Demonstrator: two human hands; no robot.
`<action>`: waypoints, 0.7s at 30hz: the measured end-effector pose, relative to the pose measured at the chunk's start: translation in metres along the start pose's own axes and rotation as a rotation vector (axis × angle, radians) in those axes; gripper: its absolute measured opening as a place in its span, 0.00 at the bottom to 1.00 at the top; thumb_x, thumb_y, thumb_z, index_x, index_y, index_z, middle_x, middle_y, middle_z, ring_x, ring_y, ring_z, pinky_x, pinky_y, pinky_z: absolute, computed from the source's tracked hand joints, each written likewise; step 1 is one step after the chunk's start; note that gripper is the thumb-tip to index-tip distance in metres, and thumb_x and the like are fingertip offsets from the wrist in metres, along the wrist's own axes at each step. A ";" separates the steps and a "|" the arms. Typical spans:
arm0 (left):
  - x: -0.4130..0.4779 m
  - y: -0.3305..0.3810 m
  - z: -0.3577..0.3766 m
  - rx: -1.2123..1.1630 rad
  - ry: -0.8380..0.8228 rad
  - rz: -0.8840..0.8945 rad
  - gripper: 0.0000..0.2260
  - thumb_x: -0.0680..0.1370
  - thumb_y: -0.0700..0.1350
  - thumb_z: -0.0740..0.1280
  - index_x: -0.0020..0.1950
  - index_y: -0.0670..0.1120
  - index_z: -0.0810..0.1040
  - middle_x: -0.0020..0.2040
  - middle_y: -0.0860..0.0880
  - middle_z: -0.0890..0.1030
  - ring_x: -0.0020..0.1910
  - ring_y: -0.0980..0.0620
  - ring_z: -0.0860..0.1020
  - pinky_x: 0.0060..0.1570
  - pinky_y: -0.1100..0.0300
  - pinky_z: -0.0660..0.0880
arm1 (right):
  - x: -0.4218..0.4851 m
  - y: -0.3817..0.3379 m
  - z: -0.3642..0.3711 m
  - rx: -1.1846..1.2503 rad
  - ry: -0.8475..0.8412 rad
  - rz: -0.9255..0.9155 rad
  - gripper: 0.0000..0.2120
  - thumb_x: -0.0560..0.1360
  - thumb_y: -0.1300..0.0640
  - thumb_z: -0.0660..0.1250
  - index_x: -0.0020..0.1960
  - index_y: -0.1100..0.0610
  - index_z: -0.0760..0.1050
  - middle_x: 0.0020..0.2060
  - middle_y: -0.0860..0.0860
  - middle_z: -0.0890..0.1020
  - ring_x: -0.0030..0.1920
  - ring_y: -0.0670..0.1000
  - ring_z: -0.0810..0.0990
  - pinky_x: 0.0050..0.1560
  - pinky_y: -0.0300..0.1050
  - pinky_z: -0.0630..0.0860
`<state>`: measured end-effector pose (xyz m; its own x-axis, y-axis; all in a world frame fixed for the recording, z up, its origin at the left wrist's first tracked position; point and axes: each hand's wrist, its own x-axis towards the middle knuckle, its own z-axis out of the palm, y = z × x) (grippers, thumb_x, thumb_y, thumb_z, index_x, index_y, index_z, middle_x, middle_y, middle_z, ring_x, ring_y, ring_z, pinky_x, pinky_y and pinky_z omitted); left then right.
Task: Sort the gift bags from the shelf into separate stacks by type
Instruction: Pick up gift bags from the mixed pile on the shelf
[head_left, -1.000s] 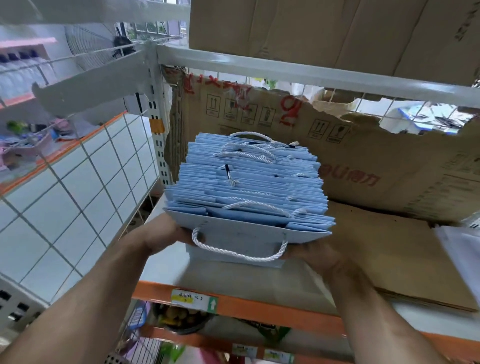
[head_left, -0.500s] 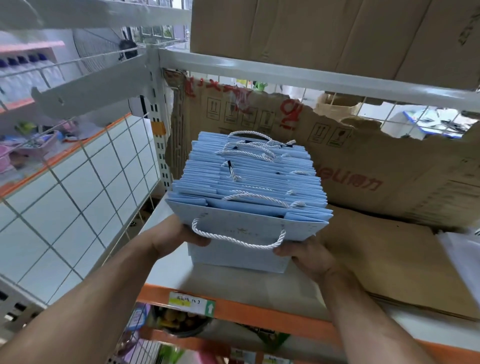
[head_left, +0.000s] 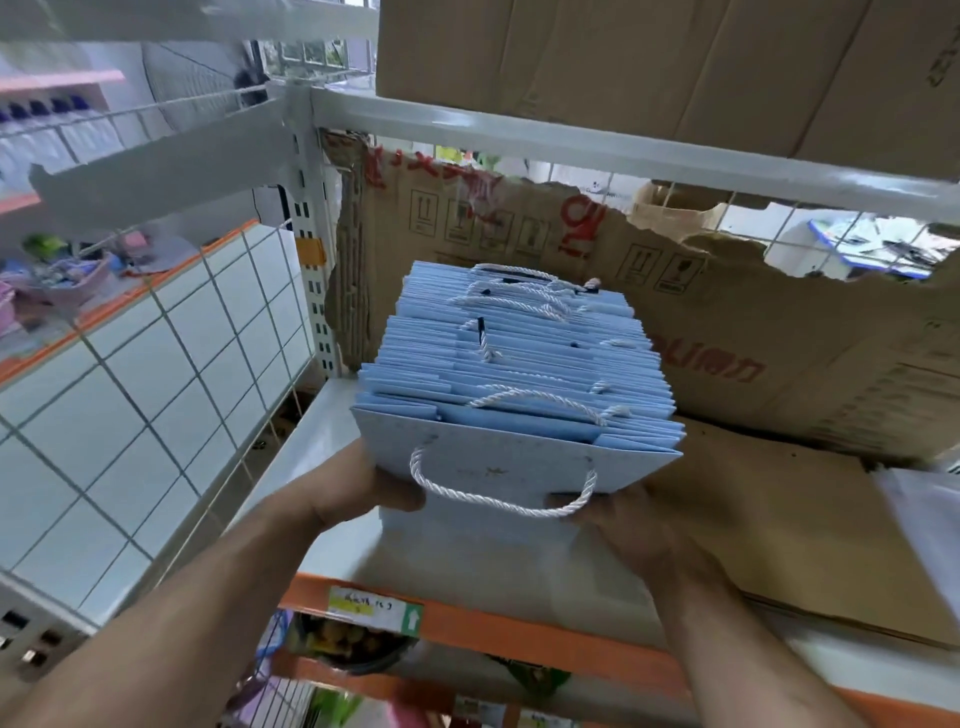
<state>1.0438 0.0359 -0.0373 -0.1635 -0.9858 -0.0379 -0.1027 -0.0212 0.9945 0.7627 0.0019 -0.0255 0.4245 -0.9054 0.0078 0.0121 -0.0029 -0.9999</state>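
Your fingers are clamped on the bundle from both sides. On your left hand (head_left: 363, 488) the thumb lies across the front face of the nearest bag and the other fingers go out of sight round its 9 o'clock edge. Your right hand (head_left: 631, 525) grips the 3 o'clock edge the same way, thumb on the front and the rest hidden.

Between your two hands is one bundle of light-blue gift bags (head_left: 519, 374). The bags are too many and too tightly packed to count. They stand on edge, openings up, packed face to face. The broad faces point toward you at 6 o'clock, and the bundle's long axis runs away toward 12 o'clock. One white rope handle (head_left: 498, 501) hangs down the front bag, and several more poke up along the top.

The bundle is over the white shelf board (head_left: 322, 441); whether it rests on it I cannot tell. One flat cardboard sheet (head_left: 779, 530) lies at 3 o'clock. One torn cardboard panel (head_left: 727, 332) stands behind at 12 o'clock. One orange beam (head_left: 519, 636) runs along the front edge at 6 o'clock and carries one label (head_left: 374, 608).
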 end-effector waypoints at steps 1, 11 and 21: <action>0.003 0.000 -0.001 0.016 0.007 0.008 0.21 0.61 0.33 0.73 0.48 0.54 0.84 0.42 0.61 0.85 0.45 0.63 0.82 0.41 0.69 0.77 | 0.002 -0.001 0.000 -0.027 0.007 0.009 0.24 0.67 0.76 0.72 0.56 0.54 0.77 0.38 0.38 0.86 0.45 0.34 0.83 0.47 0.30 0.77; 0.020 0.014 -0.008 -0.092 0.170 -0.332 0.25 0.65 0.52 0.77 0.58 0.43 0.82 0.50 0.46 0.87 0.50 0.42 0.85 0.58 0.45 0.79 | 0.041 0.010 0.001 0.031 0.165 0.420 0.43 0.54 0.35 0.83 0.61 0.58 0.81 0.52 0.54 0.87 0.52 0.57 0.86 0.60 0.58 0.79; 0.032 0.009 -0.018 -0.052 0.213 -0.519 0.19 0.72 0.54 0.78 0.57 0.45 0.84 0.52 0.44 0.86 0.53 0.40 0.84 0.62 0.42 0.77 | 0.050 0.000 0.000 -0.182 0.117 0.553 0.23 0.73 0.35 0.71 0.56 0.52 0.84 0.47 0.49 0.88 0.49 0.51 0.86 0.50 0.47 0.78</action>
<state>1.0554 0.0013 -0.0279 0.0976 -0.8557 -0.5082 -0.0672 -0.5151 0.8545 0.7836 -0.0430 -0.0251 0.2213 -0.8337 -0.5060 -0.3422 0.4195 -0.8408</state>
